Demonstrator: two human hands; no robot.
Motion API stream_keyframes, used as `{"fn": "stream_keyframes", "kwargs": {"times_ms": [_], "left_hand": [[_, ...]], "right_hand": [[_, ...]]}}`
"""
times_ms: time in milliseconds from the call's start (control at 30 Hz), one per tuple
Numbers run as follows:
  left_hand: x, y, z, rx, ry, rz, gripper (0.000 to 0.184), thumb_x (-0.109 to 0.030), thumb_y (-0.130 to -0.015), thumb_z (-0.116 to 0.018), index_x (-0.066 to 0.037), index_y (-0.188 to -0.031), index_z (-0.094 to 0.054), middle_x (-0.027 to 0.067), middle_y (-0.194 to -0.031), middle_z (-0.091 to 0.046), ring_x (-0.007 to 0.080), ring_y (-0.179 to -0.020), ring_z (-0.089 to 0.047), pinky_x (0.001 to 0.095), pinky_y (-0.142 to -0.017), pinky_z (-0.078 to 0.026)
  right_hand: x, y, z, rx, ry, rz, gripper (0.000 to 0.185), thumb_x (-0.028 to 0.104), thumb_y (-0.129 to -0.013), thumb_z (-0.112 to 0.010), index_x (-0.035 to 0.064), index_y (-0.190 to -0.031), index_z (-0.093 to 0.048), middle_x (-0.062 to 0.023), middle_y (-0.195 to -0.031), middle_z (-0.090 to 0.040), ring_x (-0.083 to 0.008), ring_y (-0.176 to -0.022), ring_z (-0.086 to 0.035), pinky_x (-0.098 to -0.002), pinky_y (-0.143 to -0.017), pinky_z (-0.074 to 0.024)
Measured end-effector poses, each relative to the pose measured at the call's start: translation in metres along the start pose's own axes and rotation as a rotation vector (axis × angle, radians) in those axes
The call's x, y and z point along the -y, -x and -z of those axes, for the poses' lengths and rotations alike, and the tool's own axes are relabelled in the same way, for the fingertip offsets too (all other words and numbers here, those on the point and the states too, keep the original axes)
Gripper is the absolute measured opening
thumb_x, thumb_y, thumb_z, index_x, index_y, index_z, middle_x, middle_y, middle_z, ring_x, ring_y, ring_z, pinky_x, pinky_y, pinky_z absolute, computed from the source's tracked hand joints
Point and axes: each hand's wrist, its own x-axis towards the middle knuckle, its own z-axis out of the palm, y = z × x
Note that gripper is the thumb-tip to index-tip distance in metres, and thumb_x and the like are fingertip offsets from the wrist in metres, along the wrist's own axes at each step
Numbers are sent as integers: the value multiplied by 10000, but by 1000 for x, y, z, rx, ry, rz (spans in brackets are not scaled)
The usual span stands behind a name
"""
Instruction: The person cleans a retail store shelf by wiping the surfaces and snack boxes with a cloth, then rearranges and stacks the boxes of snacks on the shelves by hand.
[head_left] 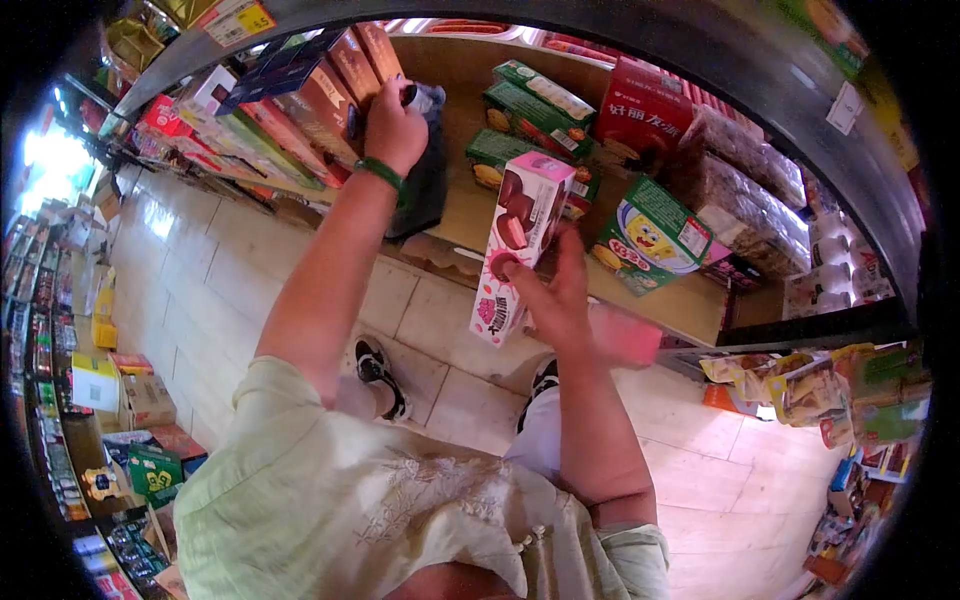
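Note:
A dark cloth [424, 180] hangs over the shelf's front edge, and my left hand [396, 130] is closed on its top end, beside the upright brown boxes [318, 100]. In my right hand [560, 292] is a pink and white box [520, 235] with chocolate pictures, tilted, its thumb across the front. Green boxes [540, 105] lie on the shelf behind it. A green box with a yellow cartoon figure [650, 236] leans just right of my right hand.
A red box [642, 108] and clear-wrapped brown packs [745, 205] stand at the shelf's right. A pink blurred object [628, 334] is beside my right wrist. Hanging snack bags [800, 385] are lower right. Stocked shelves and boxes [145, 395] line the left, beyond the tiled floor [430, 350].

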Motion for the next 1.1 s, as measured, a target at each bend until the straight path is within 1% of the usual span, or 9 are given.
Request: {"fn": "stream_keyframes", "kwargs": {"times_ms": [100, 200, 300, 433, 633, 700, 733, 1033, 1100], "left_hand": [[-9, -2, -10, -65, -348, -295, 487, -118, -751, -586, 32, -1185, -423, 266, -1164, -449, 425, -1155, -412, 469, -994, -342], [-28, -9, -10, 452, -595, -143, 376, -225, -794, -537, 46, -1055, -538, 258, -1165, -481, 414, -1133, -442, 456, -977, -360], [-42, -17, -10, 91, 4, -196, 345, -280, -869, -509, 25, -1012, -582, 290, -1119, -522, 402, -1071, -494, 404, -924, -413], [-49, -36, -25, 442, 778, 224, 699, -501, -886, -529, -38, -1375, -341, 106, -1422, -367, 251, -1314, -350, 370, -1059, -291], [-74, -35, -42, 586, 888, 409, 839, -635, -892, -348, -21, -1441, -188, 149, -1511, -169, 241, -1372, -215, 377, -1106, -172], [-59, -45, -53, 546, 899, 335, 797, -628, -898, -343, -49, -1434, -238, 148, -1487, -242, 225, -1354, -247, 358, -1098, -192], [-58, -44, -56, 460, 984, 390, 652, -559, -893, -468, -25, -1268, -453, 117, -1243, -509, 195, -1123, -482, 367, -963, -384], [-82, 2, -21, 435, 698, 124, 581, -514, -889, -521, 18, -1122, -541, 113, -1010, -611, 221, -923, -575, 323, -849, -446], [-44, -1, -52, 150, 385, -33, 592, -473, -866, -573, 58, -1124, -524, 184, -1010, -616, 294, -933, -581, 368, -855, -442]], "right_hand": [[9, 2, -3, 3, 22, 16, 513, 84, -736, -708, 24, -1152, -414, -127, -1106, -550, -203, -1011, -544, -338, -888, -438], [11, 2, -6, 3, -12, 2, 513, 76, -724, -715, 29, -1143, -422, -125, -1104, -550, -205, -1009, -544, -342, -886, -438], [3, 3, -2, -19, 6, 18, 524, 77, -707, -723, 33, -1135, -425, -121, -1089, -549, -206, -999, -543, -348, -877, -438], [22, 7, -2, -52, 172, 114, 529, 113, -671, -742, 26, -1098, -441, -132, -1032, -536, -256, -958, -538, -375, -833, -442], [16, 0, 5, -124, 489, 433, 489, 165, -640, -743, 17, -1028, -485, -168, -974, -505, -362, -909, -480, -436, -779, -412], [14, 0, 5, -110, 460, 376, 483, 187, -648, -736, 20, -1028, -488, -163, -982, -501, -351, -935, -471, -447, -808, -392], [15, 0, 5, -133, 467, 374, 487, 202, -651, -734, 22, -1031, -487, -163, -987, -499, -350, -946, -465, -449, -820, -383], [6, -3, 5, -128, 430, 347, 468, 212, -654, -730, 35, -1009, -481, -155, -965, -487, -342, -936, -459, -442, -820, -374], [5, -3, 5, -132, 422, 367, 464, 211, -652, -731, 36, -1001, -480, -154, -952, -485, -338, -924, -461, -441, -811, -377]]}}
